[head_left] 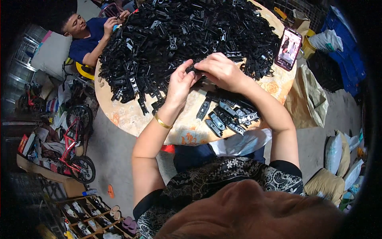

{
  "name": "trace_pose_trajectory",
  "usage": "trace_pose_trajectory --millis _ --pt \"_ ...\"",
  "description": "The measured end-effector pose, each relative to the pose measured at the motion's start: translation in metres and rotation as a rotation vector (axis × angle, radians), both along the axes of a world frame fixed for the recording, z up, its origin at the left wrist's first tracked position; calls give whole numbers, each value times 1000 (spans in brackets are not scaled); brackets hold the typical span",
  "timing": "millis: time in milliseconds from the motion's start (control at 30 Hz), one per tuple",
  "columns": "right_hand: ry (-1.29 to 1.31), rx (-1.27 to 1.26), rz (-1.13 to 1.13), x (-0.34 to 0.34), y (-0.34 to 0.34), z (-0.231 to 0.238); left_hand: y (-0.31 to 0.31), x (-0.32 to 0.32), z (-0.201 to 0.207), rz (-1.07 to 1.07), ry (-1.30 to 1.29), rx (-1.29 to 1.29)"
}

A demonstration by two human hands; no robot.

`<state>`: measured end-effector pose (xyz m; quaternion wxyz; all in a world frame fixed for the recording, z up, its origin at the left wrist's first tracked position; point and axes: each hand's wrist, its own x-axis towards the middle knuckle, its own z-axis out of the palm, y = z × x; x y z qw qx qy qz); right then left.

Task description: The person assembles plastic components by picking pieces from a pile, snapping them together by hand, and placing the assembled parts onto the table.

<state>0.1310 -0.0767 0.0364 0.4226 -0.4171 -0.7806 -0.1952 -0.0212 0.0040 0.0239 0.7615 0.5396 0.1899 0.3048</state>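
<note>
Below hands [223, 71] gripping a black part [191, 70], a rack [94, 217] holds shoes [78, 207].

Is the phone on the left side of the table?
No, the phone is at the right edge of the table, beside the heap of black parts.

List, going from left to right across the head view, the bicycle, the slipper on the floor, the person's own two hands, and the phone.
Red bicycle, orange slipper, left hand, right hand, phone.
</note>
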Motion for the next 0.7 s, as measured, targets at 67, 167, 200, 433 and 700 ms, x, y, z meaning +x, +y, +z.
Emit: trace_pose_trajectory --millis 67,167,200,433,700 --pt "32 -18 -13 -2 -2 2 1 1 -2 -11 -5 23" --pt "278 -222 84 2 -1 -1 3 3 -4 -45 0 82" --pt "298 -282 87 4 -1 1 0 3 1 -44 -9 19" --pt "990 -810 457 15 2 -3 -3 -3 11 -97 -91 123" --pt "695 -665 168 47 -60 20 -23 6 3 -192 109 575"
